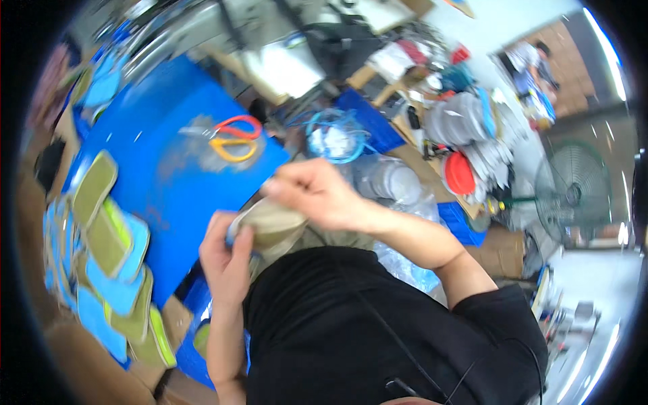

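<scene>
In front of my body, my left hand point(227, 262) grips an olive-beige insole point(275, 227), its thumb lying over the near end. My right hand point(322, 196) is closed in a pinch just above the far end of that insole; what sits between its fingertips, if anything, is too blurred to make out. On the blue board point(196, 88) beyond my hands lies a pair of scissors point(234, 140) with red and yellow handles, beside a smear of grey dust. A loose pile of olive, light-blue and lime insoles point(116, 260) overlaps the board's left side.
Past the board's right corner stands a blue-rimmed container point(337, 140) with white contents. Clear plastic bags point(398, 185) lie to its right. Farther right are a red round piece point(459, 173), stacked grey round pieces point(452, 120) and a standing fan point(574, 192). Another person point(530, 67) is in the far background.
</scene>
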The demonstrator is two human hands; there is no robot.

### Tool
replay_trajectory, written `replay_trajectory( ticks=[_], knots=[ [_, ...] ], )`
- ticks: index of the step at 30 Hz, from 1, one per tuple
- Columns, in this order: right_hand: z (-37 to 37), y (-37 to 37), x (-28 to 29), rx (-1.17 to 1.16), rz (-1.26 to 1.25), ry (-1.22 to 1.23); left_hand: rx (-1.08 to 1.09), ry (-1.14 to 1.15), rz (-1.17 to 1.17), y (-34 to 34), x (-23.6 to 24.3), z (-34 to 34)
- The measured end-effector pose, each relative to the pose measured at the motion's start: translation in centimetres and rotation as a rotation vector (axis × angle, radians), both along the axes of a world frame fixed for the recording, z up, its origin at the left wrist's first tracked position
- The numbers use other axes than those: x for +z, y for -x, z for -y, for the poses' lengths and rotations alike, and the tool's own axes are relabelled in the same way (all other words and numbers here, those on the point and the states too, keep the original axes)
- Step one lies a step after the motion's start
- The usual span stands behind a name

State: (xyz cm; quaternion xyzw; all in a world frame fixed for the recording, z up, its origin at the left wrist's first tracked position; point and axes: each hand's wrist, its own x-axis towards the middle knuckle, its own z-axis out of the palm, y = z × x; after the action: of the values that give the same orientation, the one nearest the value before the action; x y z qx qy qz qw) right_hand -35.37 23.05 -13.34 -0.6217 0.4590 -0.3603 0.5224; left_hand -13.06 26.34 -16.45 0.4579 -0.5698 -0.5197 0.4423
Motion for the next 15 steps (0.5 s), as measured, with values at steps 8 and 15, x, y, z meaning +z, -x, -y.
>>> replay_trajectory(
  ticks=[8,15],
  knots=[
    [0.0,0.1,-2.2,-0.013,0.12,0.037,-0.033,-0.214,-0.538,-0.1,-1.9,-2.2],
    [1.0,1.2,-3.7,-0.022,0.374,-0.038,-0.133,-0.395,-0.767,1.2,0.0,-1.4]
  ],
)
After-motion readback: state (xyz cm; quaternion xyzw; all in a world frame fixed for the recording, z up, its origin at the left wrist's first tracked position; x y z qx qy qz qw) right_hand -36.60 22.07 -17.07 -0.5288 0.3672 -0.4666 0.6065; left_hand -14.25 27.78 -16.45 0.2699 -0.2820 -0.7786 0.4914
